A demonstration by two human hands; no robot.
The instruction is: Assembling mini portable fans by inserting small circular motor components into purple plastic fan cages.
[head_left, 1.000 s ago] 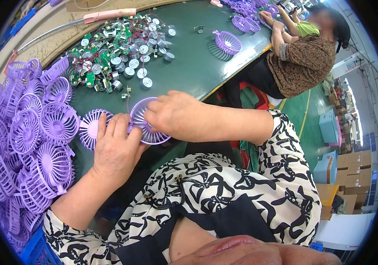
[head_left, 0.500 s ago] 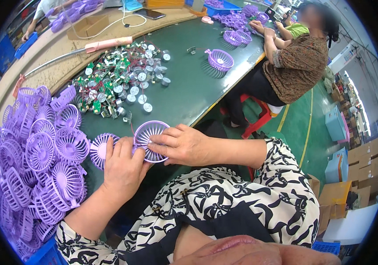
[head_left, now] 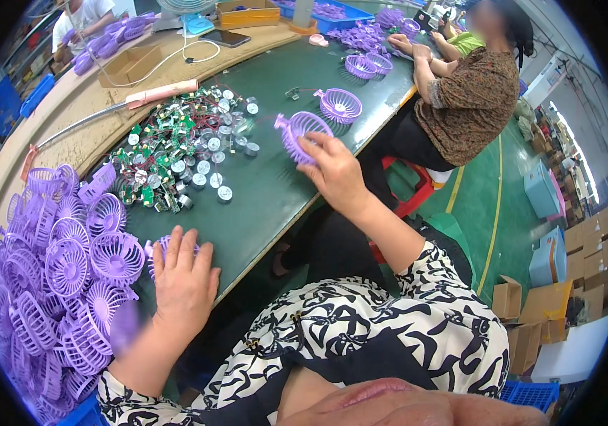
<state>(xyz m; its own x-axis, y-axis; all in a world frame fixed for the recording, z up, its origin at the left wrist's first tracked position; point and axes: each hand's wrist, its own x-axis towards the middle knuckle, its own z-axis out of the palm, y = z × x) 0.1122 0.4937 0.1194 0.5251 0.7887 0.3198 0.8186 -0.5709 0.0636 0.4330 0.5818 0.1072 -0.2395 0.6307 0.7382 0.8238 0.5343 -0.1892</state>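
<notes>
My right hand (head_left: 338, 174) grips a purple fan cage (head_left: 297, 136) by its near rim, held over the green table right of the heap of parts. A small tab juts from the cage's far left side. My left hand (head_left: 182, 287) lies with fingers stretched over another purple fan cage (head_left: 165, 245), mostly hidden beneath it. To its left rises a big pile of purple fan cages (head_left: 67, 266). Ahead lies a heap of small round motors wired to green circuit boards (head_left: 189, 153). One more fan cage (head_left: 341, 106) rests farther off, beyond my right hand.
The table edge (head_left: 275, 241) runs diagonally in front of me. A pink-handled metal rod (head_left: 162, 94), an open cardboard box (head_left: 132, 65) and a phone (head_left: 226, 37) lie on the raised wooden board. A co-worker (head_left: 467, 99) sits at the far right, near more purple cages (head_left: 362, 67).
My right hand has left my left hand's side and carried the fan cage forward and right. My left hand has let go of that cage and now lies on the neighbouring one.
</notes>
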